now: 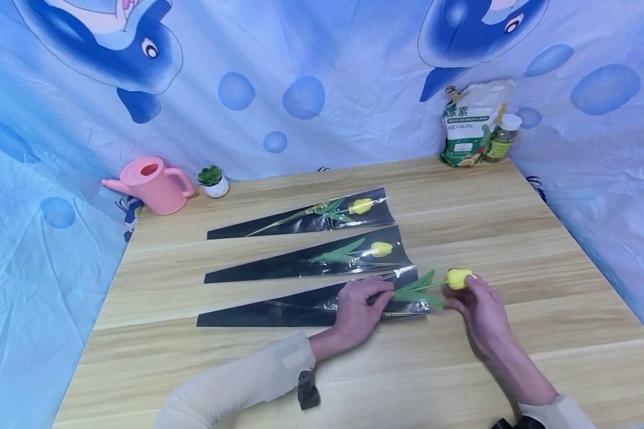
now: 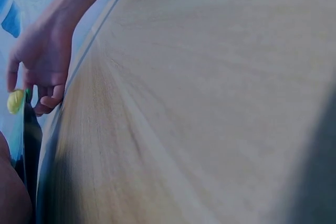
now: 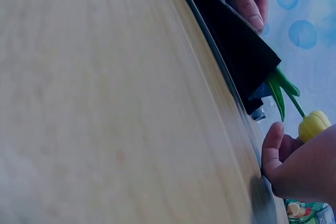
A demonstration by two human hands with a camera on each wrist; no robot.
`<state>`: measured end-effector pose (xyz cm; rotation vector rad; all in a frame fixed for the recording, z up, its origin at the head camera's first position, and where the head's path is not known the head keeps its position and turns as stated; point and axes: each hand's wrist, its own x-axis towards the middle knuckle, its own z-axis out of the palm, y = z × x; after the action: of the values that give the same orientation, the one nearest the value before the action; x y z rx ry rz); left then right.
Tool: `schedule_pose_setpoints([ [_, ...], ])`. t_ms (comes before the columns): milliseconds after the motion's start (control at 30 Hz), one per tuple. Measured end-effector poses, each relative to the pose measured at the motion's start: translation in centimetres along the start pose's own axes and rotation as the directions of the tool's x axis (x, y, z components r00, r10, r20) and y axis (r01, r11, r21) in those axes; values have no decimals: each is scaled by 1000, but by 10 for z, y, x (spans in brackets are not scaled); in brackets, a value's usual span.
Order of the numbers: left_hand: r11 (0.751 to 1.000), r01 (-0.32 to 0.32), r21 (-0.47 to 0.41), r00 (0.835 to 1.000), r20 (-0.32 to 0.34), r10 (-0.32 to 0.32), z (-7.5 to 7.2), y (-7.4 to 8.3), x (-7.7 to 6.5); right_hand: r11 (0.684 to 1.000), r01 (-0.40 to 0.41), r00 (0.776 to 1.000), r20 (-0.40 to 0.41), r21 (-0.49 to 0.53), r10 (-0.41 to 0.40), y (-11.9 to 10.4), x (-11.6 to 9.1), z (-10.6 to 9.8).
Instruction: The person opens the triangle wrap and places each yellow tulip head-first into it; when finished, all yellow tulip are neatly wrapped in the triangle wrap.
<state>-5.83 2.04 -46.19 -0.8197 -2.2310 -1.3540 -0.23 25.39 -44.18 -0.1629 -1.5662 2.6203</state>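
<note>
My left hand [image 1: 356, 310] grips the nearest black flower sleeve [image 1: 295, 310] close to its wide end, fingers and thumb curled at the film. A yellow artificial tulip [image 1: 458, 278] lies partly inside that sleeve, its green leaves [image 1: 421, 292] at the mouth and its bloom sticking out to the right. With fingertips and thumb at the bloom, my right hand [image 1: 485, 313] holds the tulip. In the right wrist view the sleeve's mouth [image 3: 262, 90] stands raised at the leaves. The lower stem is hidden by the left hand and sleeve.
Two filled sleeves, a middle one [image 1: 257, 267] and a far one [image 1: 247, 227], lie behind, each with a yellow tulip. Along the back stand a pink watering can [image 1: 158, 193], a small potted succulent [image 1: 216, 186], a white-green bag [image 1: 467, 131] and a lidded jar [image 1: 501, 143].
</note>
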Motion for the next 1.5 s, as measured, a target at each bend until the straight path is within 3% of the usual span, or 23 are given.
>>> schedule_pose_setpoints([
  [400,1000,-4,3,1000,4,4,0,0,0,971,46,998,-21,-233,-53,-2,2,3],
  [767,1000,-25,2,1000,-10,25,1,-1,1,915,-88,996,-29,-393,84,-2,0,9],
  [1033,1000,8,-13,1000,16,-8,0,0,1,808,-142,990,-87,-572,112,-2,2,12],
  [1367,999,-14,-42,1000,-18,13,-2,1,3,836,-167,986,-91,-522,140,-3,3,12],
  [1500,998,-29,-62,999,-29,28,-2,0,3,823,-141,990,-70,-550,123,-2,3,13],
])
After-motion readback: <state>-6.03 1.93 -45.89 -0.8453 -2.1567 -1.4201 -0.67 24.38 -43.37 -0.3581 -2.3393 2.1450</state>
